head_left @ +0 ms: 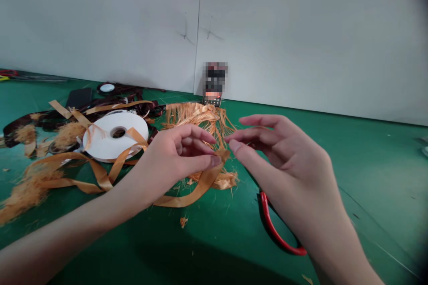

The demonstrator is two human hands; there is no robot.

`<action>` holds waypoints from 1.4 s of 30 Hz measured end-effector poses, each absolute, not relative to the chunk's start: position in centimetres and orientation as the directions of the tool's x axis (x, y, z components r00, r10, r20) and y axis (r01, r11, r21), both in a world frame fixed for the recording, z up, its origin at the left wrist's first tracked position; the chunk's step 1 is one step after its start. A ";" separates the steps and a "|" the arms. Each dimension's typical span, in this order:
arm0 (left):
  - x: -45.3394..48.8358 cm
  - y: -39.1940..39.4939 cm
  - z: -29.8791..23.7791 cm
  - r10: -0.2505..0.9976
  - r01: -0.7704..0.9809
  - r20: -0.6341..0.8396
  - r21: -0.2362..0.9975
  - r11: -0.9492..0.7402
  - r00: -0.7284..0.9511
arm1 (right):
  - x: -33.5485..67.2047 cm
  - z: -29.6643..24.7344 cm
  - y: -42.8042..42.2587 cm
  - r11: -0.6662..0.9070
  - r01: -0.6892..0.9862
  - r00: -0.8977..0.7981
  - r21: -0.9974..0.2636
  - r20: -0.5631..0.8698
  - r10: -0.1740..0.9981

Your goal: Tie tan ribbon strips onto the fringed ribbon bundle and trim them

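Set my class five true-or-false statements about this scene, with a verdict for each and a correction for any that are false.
1. The left hand pinches an orange ribbon. True.
2. The scissors have blue handles. False: their handles are red.
3. A white spool lies to the left of the hands on a green mat. True.
4. The right hand grips the scissors. False: it is raised over them, its fingertips near the ribbon's end.
5. Frayed orange fibres lie in a heap beyond the hands. True.
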State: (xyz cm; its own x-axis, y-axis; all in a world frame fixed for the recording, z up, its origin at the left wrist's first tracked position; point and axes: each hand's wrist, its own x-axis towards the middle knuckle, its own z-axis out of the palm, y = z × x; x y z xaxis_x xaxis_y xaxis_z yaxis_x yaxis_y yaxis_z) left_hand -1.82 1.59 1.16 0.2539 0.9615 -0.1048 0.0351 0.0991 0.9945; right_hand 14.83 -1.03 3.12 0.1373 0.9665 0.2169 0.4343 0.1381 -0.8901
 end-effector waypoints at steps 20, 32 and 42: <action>-1.7 1.7 1.3 0.955 0.115 -0.118 0.989 0.090 0.273 | 15.1 3.2 -1.0 0.146 0.448 0.135 -0.882 0.228 0.964; -2.0 1.7 1.1 0.952 0.159 -0.123 0.984 0.080 0.282 | 15.4 3.2 -0.8 0.143 0.505 0.145 -0.851 0.247 0.958; -1.6 1.5 1.3 0.946 0.136 -0.123 0.987 0.085 0.300 | 15.1 3.3 -0.9 0.127 0.498 0.097 -0.858 0.201 0.975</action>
State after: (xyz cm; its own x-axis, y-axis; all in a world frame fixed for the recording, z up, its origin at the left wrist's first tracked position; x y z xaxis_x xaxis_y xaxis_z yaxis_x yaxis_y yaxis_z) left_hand -1.59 1.51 1.29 0.2996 0.9461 -0.1233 0.1363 0.0854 0.9870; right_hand 15.14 -0.92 3.28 0.0968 0.9749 0.2005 0.4985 0.1269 -0.8576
